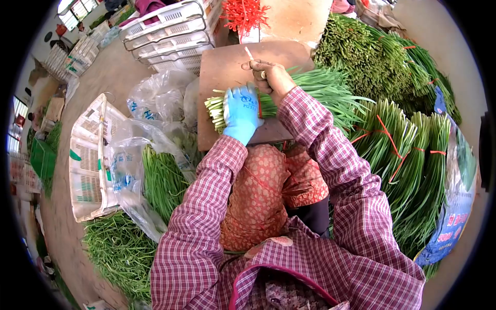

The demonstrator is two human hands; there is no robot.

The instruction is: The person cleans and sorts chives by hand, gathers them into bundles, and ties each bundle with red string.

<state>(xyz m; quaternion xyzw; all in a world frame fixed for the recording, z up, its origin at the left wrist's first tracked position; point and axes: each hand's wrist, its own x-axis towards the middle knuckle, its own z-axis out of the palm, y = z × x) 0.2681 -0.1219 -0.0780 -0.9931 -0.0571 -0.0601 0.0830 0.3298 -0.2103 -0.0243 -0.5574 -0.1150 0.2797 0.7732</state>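
Observation:
A bundle of long green stalks (pixel 323 88) lies across a brown board (pixel 222 67), its pale cut ends pointing left. My left hand (pixel 241 114), in a blue glove, is wrapped over the bundle near those ends. A bit of red tie shows beside the glove's right edge. Above the bundle is my bare right hand (pixel 268 77), with a ring on one finger and its fingers closed. A thin pale and reddish strip (pixel 249 53) sticks up from its fingertips; whether it joins the red tie is hidden.
Red ties (pixel 245 15) hang behind the board. Stacked white crates (pixel 173 31) stand at the upper left, a white basket (pixel 85 160) and plastic bags (pixel 160 95) at the left. Loose greens (pixel 119 250) lie lower left. Tied bundles (pixel 413 155) and a large pile (pixel 367 57) fill the right.

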